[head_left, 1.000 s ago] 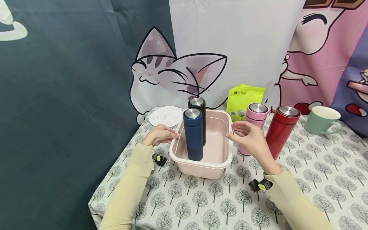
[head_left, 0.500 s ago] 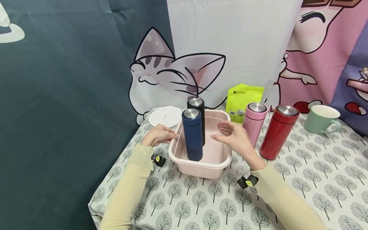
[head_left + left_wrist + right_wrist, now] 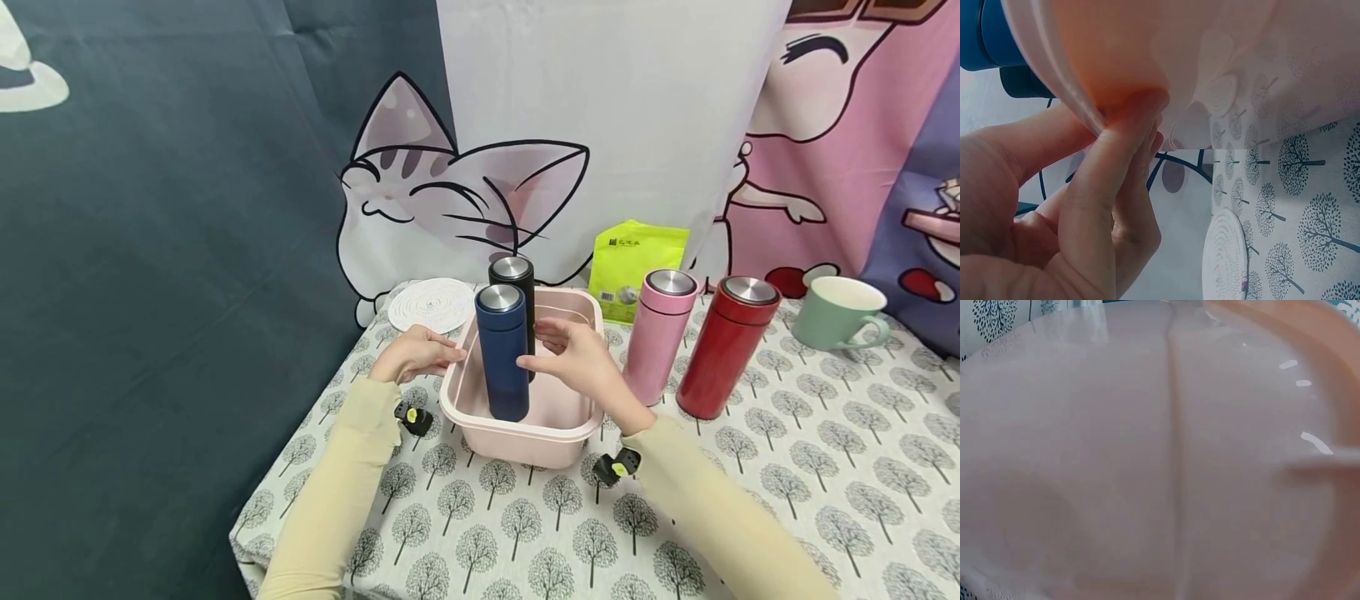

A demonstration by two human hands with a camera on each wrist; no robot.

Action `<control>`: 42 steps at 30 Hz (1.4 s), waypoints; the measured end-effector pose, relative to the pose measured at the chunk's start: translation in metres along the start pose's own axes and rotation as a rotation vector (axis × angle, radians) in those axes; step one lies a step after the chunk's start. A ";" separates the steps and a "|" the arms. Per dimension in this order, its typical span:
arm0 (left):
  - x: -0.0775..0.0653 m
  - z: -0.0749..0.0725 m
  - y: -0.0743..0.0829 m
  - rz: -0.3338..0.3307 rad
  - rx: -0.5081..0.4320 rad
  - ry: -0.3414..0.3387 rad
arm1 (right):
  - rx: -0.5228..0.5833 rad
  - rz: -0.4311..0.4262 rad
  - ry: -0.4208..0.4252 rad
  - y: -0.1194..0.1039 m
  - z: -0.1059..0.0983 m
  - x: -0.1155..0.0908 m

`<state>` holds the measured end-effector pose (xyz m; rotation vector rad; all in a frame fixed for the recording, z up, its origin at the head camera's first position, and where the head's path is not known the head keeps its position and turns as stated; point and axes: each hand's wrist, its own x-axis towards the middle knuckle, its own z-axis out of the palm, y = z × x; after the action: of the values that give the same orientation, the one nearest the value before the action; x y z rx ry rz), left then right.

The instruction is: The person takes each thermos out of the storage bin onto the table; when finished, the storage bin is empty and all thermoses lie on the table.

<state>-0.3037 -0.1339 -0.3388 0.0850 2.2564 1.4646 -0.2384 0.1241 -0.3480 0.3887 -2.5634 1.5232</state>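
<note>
A pale pink plastic basin [image 3: 517, 447] stands on the table with two vacuum flasks upright inside it. The navy blue flask [image 3: 505, 358] is in front and partly hides the black flask [image 3: 532, 312]. My left hand [image 3: 415, 353] pinches the basin's left rim between thumb and fingers; its wrist view shows this grip close up on the rim [image 3: 1063, 78]. My right hand [image 3: 577, 358] reaches over the basin from the right, thumb and fingers apart. Its thumb tip is at the blue flask's right edge, its fingertips beside the black one; contact is unclear.
A pink flask [image 3: 658, 337] and a red flask [image 3: 726, 350] stand right of the basin. Behind are a yellow-green pouch [image 3: 636, 267] and a round white mat [image 3: 432, 305]. A green mug [image 3: 836, 312] sits far right. In the right wrist view, the basin wall [image 3: 1116, 456] fills most of the frame.
My right hand has moved left, from beside the basin's right rim across to the two flasks inside. The left hand has stayed on the rim, and the flasks stand as before.
</note>
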 end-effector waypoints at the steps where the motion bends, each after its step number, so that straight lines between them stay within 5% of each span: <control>1: 0.000 0.000 0.000 -0.002 -0.001 0.000 | -0.007 -0.007 -0.010 0.000 0.002 0.001; 28: 0.000 0.000 -0.005 0.019 0.020 0.001 | -0.288 -0.117 0.005 0.001 0.028 0.013; 42: -0.005 0.000 -0.002 0.029 0.017 0.003 | -0.194 -0.203 0.122 -0.003 0.006 -0.007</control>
<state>-0.2990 -0.1359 -0.3393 0.1220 2.2794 1.4611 -0.2304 0.1190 -0.3501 0.4976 -2.4625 1.1813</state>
